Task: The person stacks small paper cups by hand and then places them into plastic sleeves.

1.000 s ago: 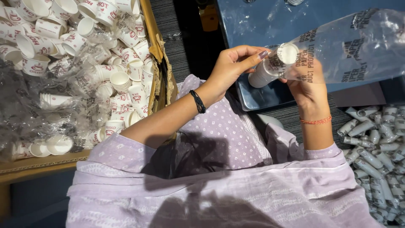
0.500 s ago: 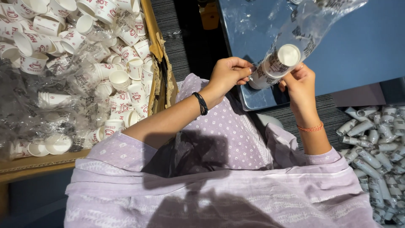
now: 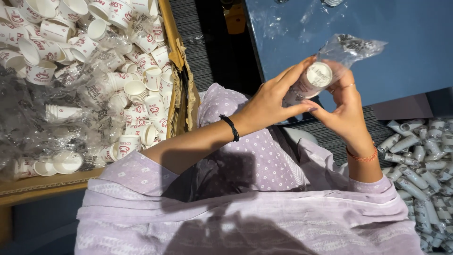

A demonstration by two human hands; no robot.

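Note:
Both my hands hold a short stack of white paper cups [image 3: 315, 80] wrapped in a clear plastic bag [image 3: 351, 48] over the near edge of a blue table [image 3: 401, 42]. My left hand [image 3: 278, 97], with a black band at the wrist, grips the stack's side from the left. From the right, my right hand [image 3: 342, 111], wearing an orange wrist thread and a ring, closes around the stack and the bag. The bag's loose end bunches up beyond the cups.
A cardboard box [image 3: 181, 71] on my left is full of loose white paper cups [image 3: 137, 89] and crumpled clear plastic [image 3: 52, 123]. At the lower right lies a heap of bagged cup stacks [image 3: 420, 165]. A dark gap separates box and table.
The clear bag, spread wide to the right a second ago, is now bunched close around the cup stack. My hands have come closer together on it.

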